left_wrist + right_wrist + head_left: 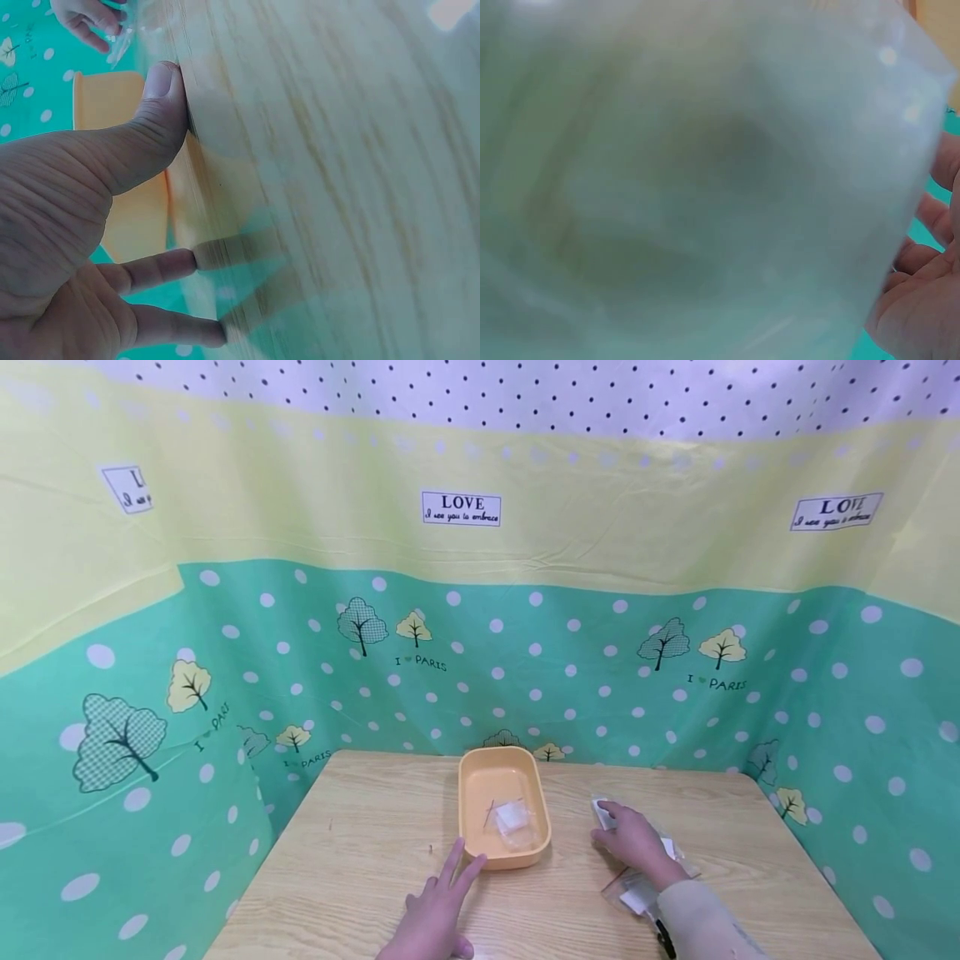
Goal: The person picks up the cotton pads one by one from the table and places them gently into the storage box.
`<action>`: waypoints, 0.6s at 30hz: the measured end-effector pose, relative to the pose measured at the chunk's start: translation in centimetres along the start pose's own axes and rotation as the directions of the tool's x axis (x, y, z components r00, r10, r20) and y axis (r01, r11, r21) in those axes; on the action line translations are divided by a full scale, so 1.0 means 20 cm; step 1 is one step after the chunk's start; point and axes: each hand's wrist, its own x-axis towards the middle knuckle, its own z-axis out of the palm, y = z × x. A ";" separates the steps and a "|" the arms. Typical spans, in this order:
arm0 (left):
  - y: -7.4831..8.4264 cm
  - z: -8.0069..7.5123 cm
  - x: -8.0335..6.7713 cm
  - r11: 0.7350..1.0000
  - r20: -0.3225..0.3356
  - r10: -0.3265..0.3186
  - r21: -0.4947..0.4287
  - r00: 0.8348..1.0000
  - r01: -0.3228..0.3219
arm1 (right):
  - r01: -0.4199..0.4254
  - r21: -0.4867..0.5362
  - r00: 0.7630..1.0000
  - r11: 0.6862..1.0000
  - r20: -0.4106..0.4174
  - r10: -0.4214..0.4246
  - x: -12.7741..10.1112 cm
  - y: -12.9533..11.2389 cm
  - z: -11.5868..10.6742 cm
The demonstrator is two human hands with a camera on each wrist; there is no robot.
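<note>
My left hand (435,910) has its fingers spread and straight at the near left corner of a peach plastic box (467,858). In the left wrist view its fingertips (210,332) rest on the tabletop beside the box. Inside the box lie a small clear plastic bag with a white piece (513,817) and thin dark strips. Right of the box, my right hand (633,839) grips a clear plastic bag (727,187), which fills most of the right wrist view and hides the fingertips. Another clear bag with a white label (637,897) lies under the right forearm.
The wooden table (352,860) carries small brown specks left of the box. Behind and on both sides hangs a green and yellow patterned curtain (420,710), close to the table's edges. A dark strap (664,935) shows at the right wrist.
</note>
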 end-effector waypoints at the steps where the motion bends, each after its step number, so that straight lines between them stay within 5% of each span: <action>1: 0.00 0.00 0.00 1.000 0.002 -0.002 0.002 1.000 0.002 | -0.005 0.001 1.000 1.000 0.002 0.005 0.00 0.00 0.00; 18: 0.02 -0.03 0.03 0.999 0.043 -0.052 0.011 0.998 0.051 | -0.010 -0.003 1.000 1.000 0.021 0.010 0.00 -0.01 0.00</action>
